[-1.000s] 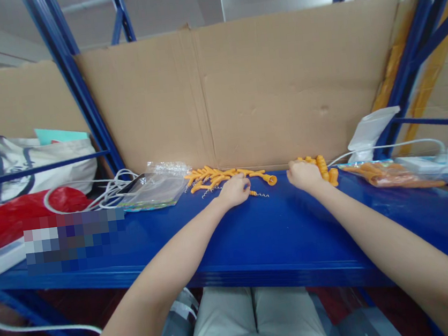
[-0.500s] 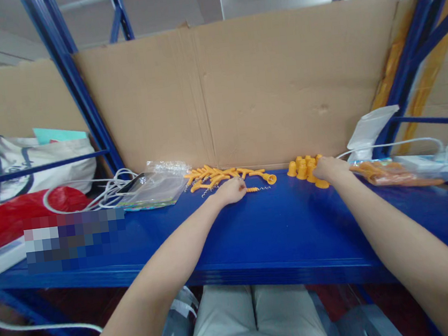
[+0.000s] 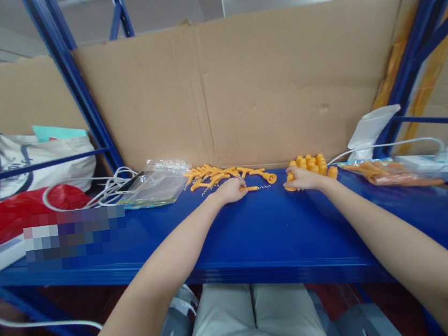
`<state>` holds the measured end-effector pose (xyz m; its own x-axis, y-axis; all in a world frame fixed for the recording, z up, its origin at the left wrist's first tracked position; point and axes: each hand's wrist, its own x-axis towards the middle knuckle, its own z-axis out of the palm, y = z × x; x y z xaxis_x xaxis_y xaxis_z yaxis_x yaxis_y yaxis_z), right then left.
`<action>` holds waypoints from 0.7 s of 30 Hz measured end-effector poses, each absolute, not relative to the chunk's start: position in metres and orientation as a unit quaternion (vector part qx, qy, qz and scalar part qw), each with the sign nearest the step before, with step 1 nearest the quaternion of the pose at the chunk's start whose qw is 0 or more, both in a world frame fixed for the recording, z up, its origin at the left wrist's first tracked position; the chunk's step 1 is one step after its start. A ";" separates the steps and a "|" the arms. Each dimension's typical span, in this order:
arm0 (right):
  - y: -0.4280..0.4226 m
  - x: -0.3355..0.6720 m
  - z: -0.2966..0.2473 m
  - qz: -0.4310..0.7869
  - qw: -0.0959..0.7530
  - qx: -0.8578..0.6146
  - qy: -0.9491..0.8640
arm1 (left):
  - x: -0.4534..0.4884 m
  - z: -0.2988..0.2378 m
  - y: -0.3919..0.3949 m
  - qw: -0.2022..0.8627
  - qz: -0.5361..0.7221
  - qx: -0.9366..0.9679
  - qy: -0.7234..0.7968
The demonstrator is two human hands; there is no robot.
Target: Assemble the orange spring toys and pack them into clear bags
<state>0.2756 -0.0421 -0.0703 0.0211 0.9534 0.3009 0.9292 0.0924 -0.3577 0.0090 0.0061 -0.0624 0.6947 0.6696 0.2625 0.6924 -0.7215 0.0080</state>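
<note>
Fingers of the left hand (image 3: 231,191) are clamped on an orange spiral piece (image 3: 252,188) at the middle of the blue tabletop (image 3: 255,229); its wire end points right. The right hand (image 3: 306,178) touches an orange cup (image 3: 290,177) at the left edge of the cup group (image 3: 311,164); whether its fingers grip cannot be told. Step in hand, by judgement: handling this cup while the spiral piece is held. Next move calls for keeping neighbouring cups undisturbed. Lettering on the white bag (image 3: 60,154), far left, is unreadable; no other label is legible.
</note>
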 end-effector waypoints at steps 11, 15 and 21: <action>-0.050 0.250 -0.061 -0.017 0.139 -0.654 -0.743 | 0.010 -0.065 0.004 0.058 -0.145 -0.923 -0.352; -0.058 0.240 -0.057 -0.114 0.053 -0.657 -0.743 | 0.012 -0.065 0.001 0.046 -0.152 -0.923 -0.350; -0.066 0.229 -0.052 -0.136 0.017 -0.661 -0.738 | 0.013 -0.064 -0.001 0.043 -0.152 -0.924 -0.347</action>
